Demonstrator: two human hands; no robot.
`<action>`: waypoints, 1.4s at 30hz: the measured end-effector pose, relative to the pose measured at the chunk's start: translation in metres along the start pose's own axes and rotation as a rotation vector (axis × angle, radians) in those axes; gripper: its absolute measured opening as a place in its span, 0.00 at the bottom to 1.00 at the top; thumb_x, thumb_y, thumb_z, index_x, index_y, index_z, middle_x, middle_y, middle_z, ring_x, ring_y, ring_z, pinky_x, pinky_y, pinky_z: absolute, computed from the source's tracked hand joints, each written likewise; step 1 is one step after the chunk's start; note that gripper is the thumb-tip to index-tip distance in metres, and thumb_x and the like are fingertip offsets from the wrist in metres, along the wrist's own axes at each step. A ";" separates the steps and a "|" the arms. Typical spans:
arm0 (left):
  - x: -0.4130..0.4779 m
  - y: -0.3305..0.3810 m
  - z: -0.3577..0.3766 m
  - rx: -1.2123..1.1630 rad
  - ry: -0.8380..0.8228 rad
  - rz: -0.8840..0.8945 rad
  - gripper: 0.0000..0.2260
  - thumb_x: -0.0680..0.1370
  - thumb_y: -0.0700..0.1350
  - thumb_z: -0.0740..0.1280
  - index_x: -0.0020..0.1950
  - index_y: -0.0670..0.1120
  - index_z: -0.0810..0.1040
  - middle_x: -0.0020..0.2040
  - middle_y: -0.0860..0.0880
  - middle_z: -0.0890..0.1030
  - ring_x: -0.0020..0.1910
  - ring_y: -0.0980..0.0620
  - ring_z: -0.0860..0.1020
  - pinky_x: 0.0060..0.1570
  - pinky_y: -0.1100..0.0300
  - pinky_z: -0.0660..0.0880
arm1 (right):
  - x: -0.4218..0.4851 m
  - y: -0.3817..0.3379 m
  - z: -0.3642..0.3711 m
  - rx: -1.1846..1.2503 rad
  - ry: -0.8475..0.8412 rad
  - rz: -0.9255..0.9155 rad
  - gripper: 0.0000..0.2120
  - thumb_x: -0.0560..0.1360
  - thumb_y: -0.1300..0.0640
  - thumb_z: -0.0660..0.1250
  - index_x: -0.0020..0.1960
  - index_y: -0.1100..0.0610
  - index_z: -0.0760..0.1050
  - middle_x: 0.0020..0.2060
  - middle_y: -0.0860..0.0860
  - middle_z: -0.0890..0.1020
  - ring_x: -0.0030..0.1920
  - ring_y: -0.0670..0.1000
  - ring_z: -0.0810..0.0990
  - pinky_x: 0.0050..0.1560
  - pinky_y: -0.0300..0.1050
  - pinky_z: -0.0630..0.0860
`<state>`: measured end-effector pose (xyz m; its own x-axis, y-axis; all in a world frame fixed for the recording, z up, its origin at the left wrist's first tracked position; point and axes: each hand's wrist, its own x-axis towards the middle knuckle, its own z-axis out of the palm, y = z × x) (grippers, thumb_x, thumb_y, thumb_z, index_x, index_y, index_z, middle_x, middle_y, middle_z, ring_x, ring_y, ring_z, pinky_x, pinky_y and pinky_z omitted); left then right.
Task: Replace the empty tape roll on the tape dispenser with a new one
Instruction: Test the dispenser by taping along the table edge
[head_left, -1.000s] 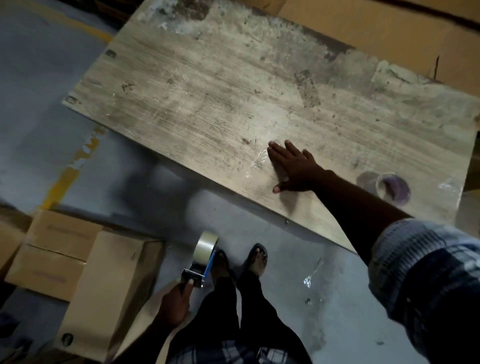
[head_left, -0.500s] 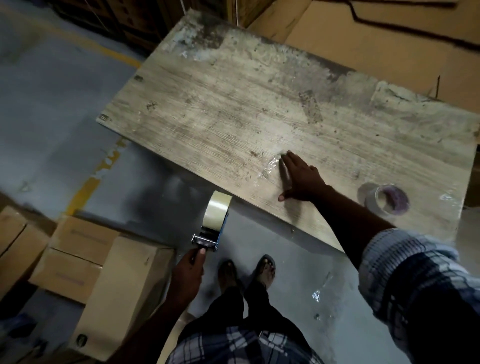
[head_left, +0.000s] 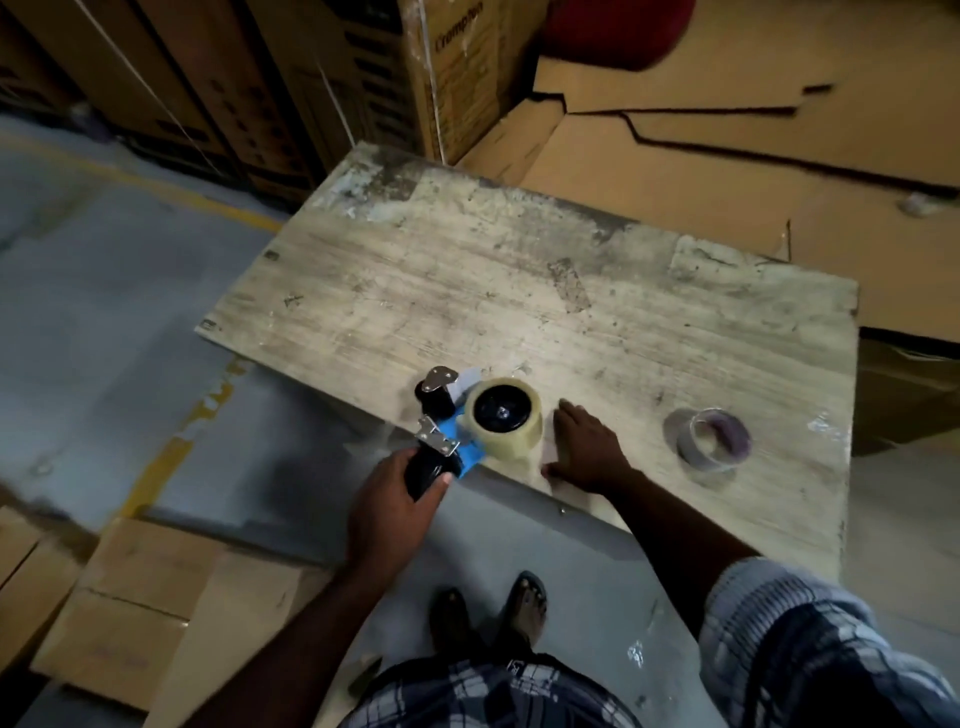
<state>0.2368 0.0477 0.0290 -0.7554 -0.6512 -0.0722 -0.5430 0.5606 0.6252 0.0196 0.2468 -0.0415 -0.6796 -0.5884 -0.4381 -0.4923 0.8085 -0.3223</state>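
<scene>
My left hand (head_left: 392, 506) grips the black handle of the blue tape dispenser (head_left: 451, 446), which lies on its side at the near edge of the worn wooden board (head_left: 519, 291). A cream tape roll (head_left: 503, 415) sits on the dispenser's black hub. My right hand (head_left: 587, 447) rests flat on the board just right of the roll, fingers spread, holding nothing. An empty tape core (head_left: 709, 439) with a purplish inside lies on the board further right.
Stacked cardboard boxes (head_left: 322, 78) and flattened cardboard sheets (head_left: 727, 171) stand behind the board. More boxes (head_left: 130, 597) lie on the grey floor at lower left. My sandalled feet (head_left: 488, 613) are close to the board's near edge.
My left hand has lifted the dispenser from beside my legs up onto the board's near edge, next to my right hand. The view has tilted upward.
</scene>
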 end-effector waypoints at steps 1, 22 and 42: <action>0.008 0.007 0.010 0.027 -0.015 0.020 0.18 0.71 0.59 0.72 0.57 0.53 0.76 0.51 0.51 0.82 0.51 0.48 0.81 0.47 0.58 0.75 | 0.001 0.003 -0.001 0.072 -0.010 0.025 0.47 0.66 0.32 0.70 0.76 0.55 0.60 0.78 0.54 0.61 0.77 0.57 0.61 0.71 0.57 0.66; 0.088 0.063 0.081 0.249 -0.192 0.347 0.20 0.71 0.62 0.67 0.58 0.52 0.76 0.50 0.49 0.80 0.50 0.46 0.78 0.46 0.53 0.75 | -0.021 0.034 -0.025 1.033 0.359 0.249 0.36 0.59 0.56 0.84 0.62 0.48 0.71 0.59 0.47 0.79 0.59 0.47 0.77 0.61 0.45 0.74; 0.215 0.101 0.113 0.448 -0.415 0.524 0.19 0.75 0.56 0.68 0.63 0.54 0.70 0.58 0.52 0.76 0.60 0.47 0.74 0.57 0.48 0.68 | 0.030 0.006 -0.041 0.829 0.746 0.423 0.33 0.57 0.50 0.83 0.58 0.52 0.74 0.52 0.48 0.81 0.53 0.43 0.80 0.50 0.37 0.76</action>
<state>-0.0216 0.0221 -0.0110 -0.9797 -0.0527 -0.1936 -0.1089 0.9500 0.2925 -0.0263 0.2345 -0.0220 -0.9868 0.0935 -0.1326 0.1620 0.5280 -0.8336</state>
